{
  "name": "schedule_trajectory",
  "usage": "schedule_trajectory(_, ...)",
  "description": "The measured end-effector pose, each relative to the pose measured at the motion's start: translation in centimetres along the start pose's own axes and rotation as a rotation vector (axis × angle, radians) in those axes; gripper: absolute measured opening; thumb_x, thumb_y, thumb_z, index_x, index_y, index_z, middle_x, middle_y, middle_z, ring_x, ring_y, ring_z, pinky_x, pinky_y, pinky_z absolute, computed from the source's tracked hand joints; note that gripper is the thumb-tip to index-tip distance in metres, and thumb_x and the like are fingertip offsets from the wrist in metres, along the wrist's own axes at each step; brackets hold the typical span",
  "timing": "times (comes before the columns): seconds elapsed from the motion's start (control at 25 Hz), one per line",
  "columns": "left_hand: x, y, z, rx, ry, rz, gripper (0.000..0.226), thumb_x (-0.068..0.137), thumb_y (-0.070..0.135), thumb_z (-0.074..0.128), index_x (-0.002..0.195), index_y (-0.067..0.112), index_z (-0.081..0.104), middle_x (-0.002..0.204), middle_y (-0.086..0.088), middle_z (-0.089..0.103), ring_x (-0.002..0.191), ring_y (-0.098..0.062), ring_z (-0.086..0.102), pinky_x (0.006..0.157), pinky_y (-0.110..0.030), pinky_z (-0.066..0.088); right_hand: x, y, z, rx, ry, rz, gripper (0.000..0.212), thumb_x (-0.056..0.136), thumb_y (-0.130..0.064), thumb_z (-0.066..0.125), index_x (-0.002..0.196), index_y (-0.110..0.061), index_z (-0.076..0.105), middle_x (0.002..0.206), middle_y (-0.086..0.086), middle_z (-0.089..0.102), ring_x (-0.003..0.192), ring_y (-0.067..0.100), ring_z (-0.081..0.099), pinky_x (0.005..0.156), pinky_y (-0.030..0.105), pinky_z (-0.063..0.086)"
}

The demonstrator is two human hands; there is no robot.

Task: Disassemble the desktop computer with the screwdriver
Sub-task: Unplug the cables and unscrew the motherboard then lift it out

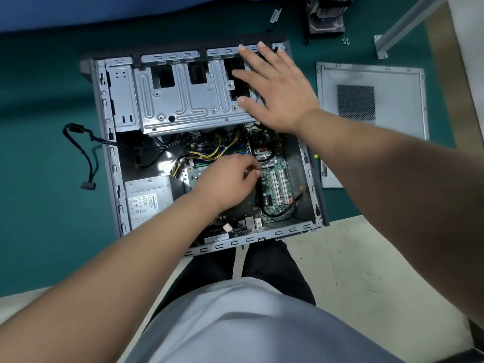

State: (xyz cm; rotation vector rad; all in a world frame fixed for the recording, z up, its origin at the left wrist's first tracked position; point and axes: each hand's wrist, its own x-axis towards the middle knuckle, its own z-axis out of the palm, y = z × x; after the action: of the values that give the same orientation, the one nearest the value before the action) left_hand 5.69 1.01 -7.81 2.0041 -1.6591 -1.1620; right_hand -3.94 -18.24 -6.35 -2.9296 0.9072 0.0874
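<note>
The open desktop case (110, 158) lies flat on the green mat with its side off. My right hand (275, 90) rests spread and flat on the right end of the grey metal drive cage (183, 100) at the case's far side. My left hand (227, 179) reaches down onto the green motherboard (275, 184), fingers curled and pinched near a small connector beside the heatsink; what it grips is too small to tell. The power supply (149, 195) sits at the near left of the case. No screwdriver shows in view.
The removed side panel (392, 82) lies right of the case. A black cable with a connector (86, 163) trails out to the left. A removed part (326, 17) and a few loose screws (346, 41) lie at the far right, beside a metal frame leg (392, 35).
</note>
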Motion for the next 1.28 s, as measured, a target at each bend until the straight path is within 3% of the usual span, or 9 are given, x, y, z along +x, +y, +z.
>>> schedule_trajectory(0.08,0.7,-0.8,-0.3,0.174,0.006,0.088,0.033,0.103,0.033,0.053,0.133,0.023,0.062,0.132,-0.002,0.063,0.125,-0.026,0.054,0.102,-0.042,0.047,-0.1,0.1,-0.1,0.04,0.039,0.067,0.066,0.103,-0.058,0.03,0.161,-0.025,0.028,0.171,-0.004,0.016,0.158,0.023,0.011,0.127,0.045,0.009)
schedule_trajectory(0.2,2.3,-0.8,0.3,0.375,0.028,0.191,0.039,0.101,0.037,0.053,0.138,0.025,0.057,0.141,0.002,0.057,0.136,-0.024,0.046,0.113,-0.044,0.039,-0.1,0.0,0.0,0.028,0.064,0.114,0.071,0.103,-0.057,0.031,0.162,-0.02,0.022,0.171,-0.003,0.016,0.158,0.022,0.011,0.128,0.042,0.009)
schedule_trajectory(0.36,4.6,-0.2,1.9,0.534,0.018,0.234,0.045,0.099,0.043,0.051,0.141,0.024,0.052,0.14,0.001,0.057,0.135,-0.024,0.048,0.118,-0.041,0.028,0.4,0.7,0.2,-0.027,0.081,0.061,0.073,0.101,-0.06,0.033,0.162,-0.02,0.023,0.169,-0.001,0.02,0.155,0.025,0.018,0.125,0.043,0.013)
schedule_trajectory(0.44,5.4,-0.4,2.7,0.535,-0.008,0.21,0.047,0.099,0.043,0.051,0.143,0.023,0.05,0.139,0.0,0.058,0.134,-0.024,0.049,0.12,-0.042,0.025,1.6,1.0,-0.2,-0.047,0.098,0.043,0.075,0.098,-0.064,0.034,0.16,-0.023,0.027,0.163,0.001,0.029,0.146,0.03,0.029,0.119,0.045,0.019)
schedule_trajectory(0.52,5.7,-0.9,3.5,0.511,0.0,0.194,0.049,0.099,0.041,0.052,0.144,0.024,0.049,0.139,0.001,0.057,0.134,-0.022,0.048,0.12,-0.042,0.023,2.6,0.9,-0.1,-0.103,0.104,0.018,0.077,0.096,-0.068,0.03,0.16,-0.024,0.029,0.164,0.003,0.027,0.146,0.031,0.029,0.119,0.046,0.019)
schedule_trajectory(0.76,6.2,-0.9,4.5,0.48,0.088,0.175,0.048,0.099,0.043,0.05,0.145,0.029,0.047,0.132,0.004,0.059,0.13,-0.022,0.05,0.11,-0.042,0.023,3.0,1.5,0.5,-0.062,0.041,-0.09,0.08,0.098,-0.071,0.019,0.164,-0.027,0.012,0.172,-0.011,0.002,0.158,0.019,0.005,0.127,0.048,0.003)
schedule_trajectory(0.92,8.7,0.0,4.2,0.527,0.081,0.14,0.042,0.098,0.042,0.051,0.136,0.023,0.054,0.126,-0.003,0.063,0.122,-0.028,0.059,0.102,-0.045,0.037,3.3,1.7,0.6,0.0,0.032,-0.121,0.084,0.095,-0.078,0.022,0.164,-0.031,0.013,0.171,-0.016,0.004,0.158,0.015,0.003,0.128,0.048,0.001)
schedule_trajectory(1.08,10.7,0.0,4.6,0.42,0.093,0.112,0.035,0.097,0.04,0.053,0.124,0.02,0.059,0.123,-0.009,0.067,0.115,-0.034,0.063,0.09,-0.041,0.054,3.8,2.1,0.8,0.04,0.049,-0.116,0.087,0.09,-0.082,0.024,0.163,-0.035,0.017,0.17,-0.019,0.008,0.158,0.012,0.005,0.128,0.046,0.002)
schedule_trajectory(1.28,12.0,-0.3,5.2,0.302,0.154,0.064,0.026,0.098,0.041,0.057,0.111,0.022,0.069,0.108,-0.004,0.071,0.106,-0.03,0.065,0.083,-0.035,0.052,3.9,2.0,1.0,0.077,0.074,-0.111,0.087,0.088,-0.084,0.026,0.161,-0.038,0.02,0.169,-0.022,0.011,0.157,0.009,0.007,0.128,0.045,0.003)
